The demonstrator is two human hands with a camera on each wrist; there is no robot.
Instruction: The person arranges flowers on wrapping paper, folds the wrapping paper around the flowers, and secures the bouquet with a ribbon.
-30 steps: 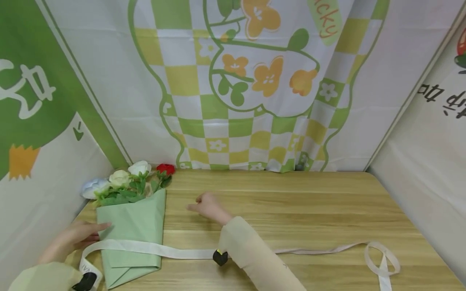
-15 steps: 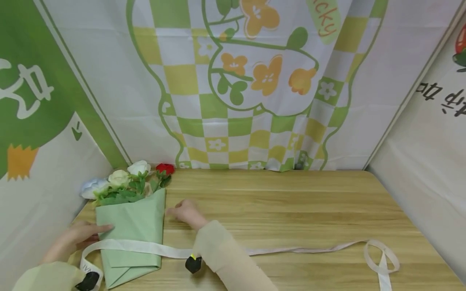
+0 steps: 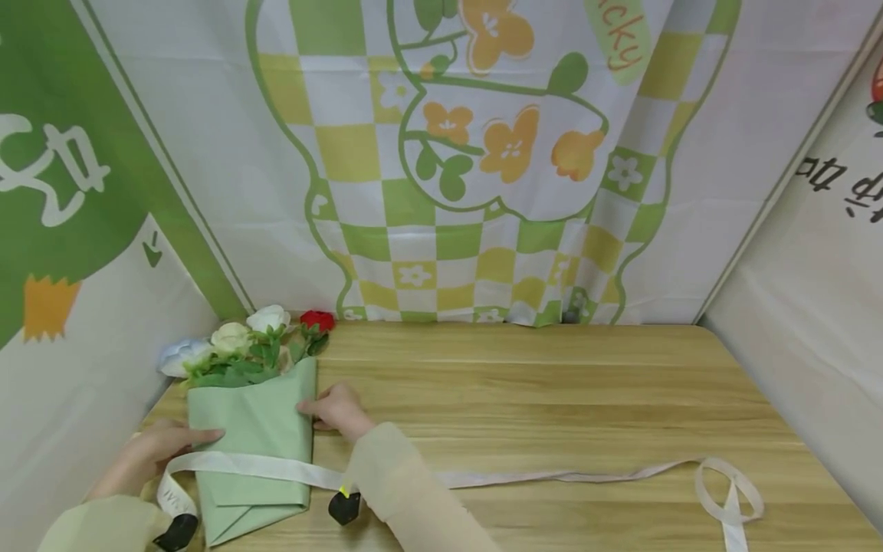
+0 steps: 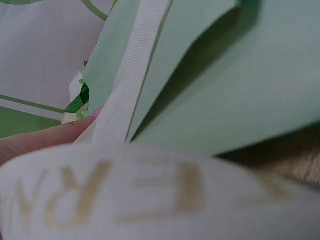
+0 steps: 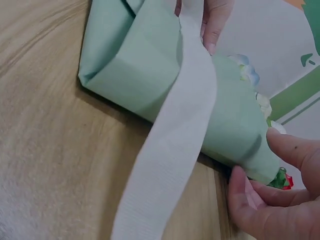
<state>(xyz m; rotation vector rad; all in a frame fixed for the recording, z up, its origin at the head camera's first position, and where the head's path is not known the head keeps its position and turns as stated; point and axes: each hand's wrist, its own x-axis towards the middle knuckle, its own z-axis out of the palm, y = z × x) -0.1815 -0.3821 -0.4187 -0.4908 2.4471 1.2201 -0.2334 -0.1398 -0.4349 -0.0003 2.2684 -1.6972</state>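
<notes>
A bouquet in light green wrapping paper (image 3: 251,418) lies on the left of the table, its flowers toward the back. My left hand (image 3: 152,451) grips its left edge, thumb on top of the paper and the other fingers largely hidden. At the right edge my right hand (image 3: 341,410) holds the paper, thumb over it; in the right wrist view the fingers (image 5: 242,197) are curled at the edge. A white ribbon (image 3: 265,465) crosses the lower wrapping. Its printed left end loops beside my left wrist and fills the bottom of the left wrist view.
Blue, cream, white and red flowers (image 3: 233,339) stick out of the wrapping. Rightward the ribbon runs under my right forearm to a loose loop (image 3: 731,491) on the wooden table (image 3: 552,399). Printed cloth (image 3: 476,253) hangs behind and on both sides.
My right hand has moved left across the table to the bouquet's right edge and now touches it. My left hand has stayed on the left edge.
</notes>
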